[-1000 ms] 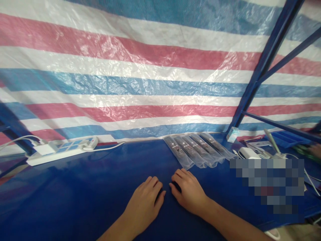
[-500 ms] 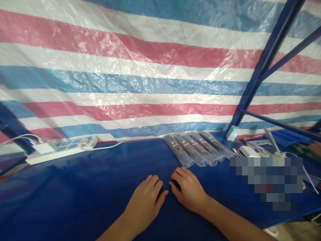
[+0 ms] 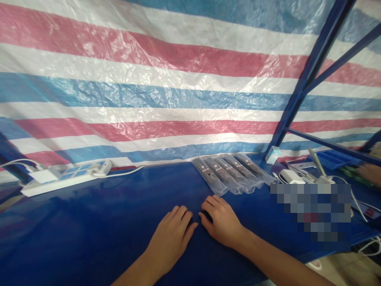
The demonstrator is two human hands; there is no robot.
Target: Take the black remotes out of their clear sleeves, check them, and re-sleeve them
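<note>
My left hand [image 3: 171, 234] rests palm down on the blue tabletop [image 3: 98, 222], its fingers loosely stretched forward and its thumb apart. Just to its right, my right hand [image 3: 222, 220] also lies on the surface, fingers slightly curled with a gap between thumb and index finger. Neither hand holds anything. Beyond my right hand several dark remote controls in clear plastic sleeves [image 3: 228, 174] lie side by side in a slanted row. The sleeves' near ends are close to my right fingertips but apart from them.
At the back left sits a white power strip [image 3: 71, 174] with plugs and cords. A small light-blue box [image 3: 273, 155] stands by a blue metal post [image 3: 293, 103]. To the right are a white charger [image 3: 291, 176], cables, a blue tray [image 3: 336, 159], a blurred patch and another person's hand [image 3: 370, 173].
The view has shifted slightly, so most things appear a little farther left and higher. Both my hands keep their pose on the table.
</note>
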